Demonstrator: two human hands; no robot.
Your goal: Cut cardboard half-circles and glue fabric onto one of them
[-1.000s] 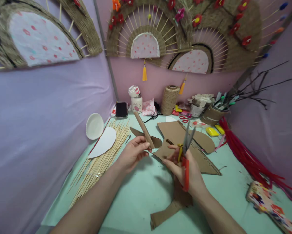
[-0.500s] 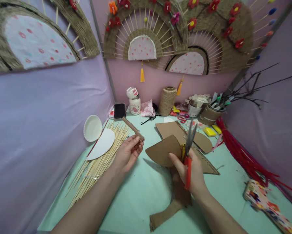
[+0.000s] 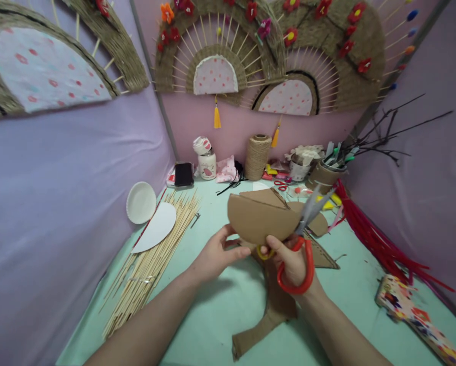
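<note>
My right hand [image 3: 291,262] is closed on a tan cardboard half-disc [image 3: 262,218], its thumb pressing near the lower edge. The same hand carries scissors [image 3: 307,256] with red handles; their grey blades point up and right, slightly apart. A yellow loop [image 3: 265,252] shows by its fingers; what it belongs to is hidden. My left hand [image 3: 224,251] is at the half-disc's lower left edge, thumb and fingers apart, some fingertips partly behind the cardboard. Below the right hand lies a curved cardboard offcut [image 3: 266,323], with further cardboard pieces [image 3: 321,251] behind.
Thin bamboo sticks [image 3: 155,269] and a white paper half-disc [image 3: 159,226] lie at left, beside a white bowl [image 3: 141,203]. Along the back stand a jar [image 3: 207,165], a twine spool [image 3: 257,157] and a pot of pens [image 3: 325,175]. Red pipe cleaners [image 3: 372,239] and a floral-patterned object [image 3: 414,315] are at right.
The narrow cardboard strip is no longer visible in my left hand, which has moved right to the half-disc. The half-disc has turned flat side up, and the scissors have tilted right with blades parted.
</note>
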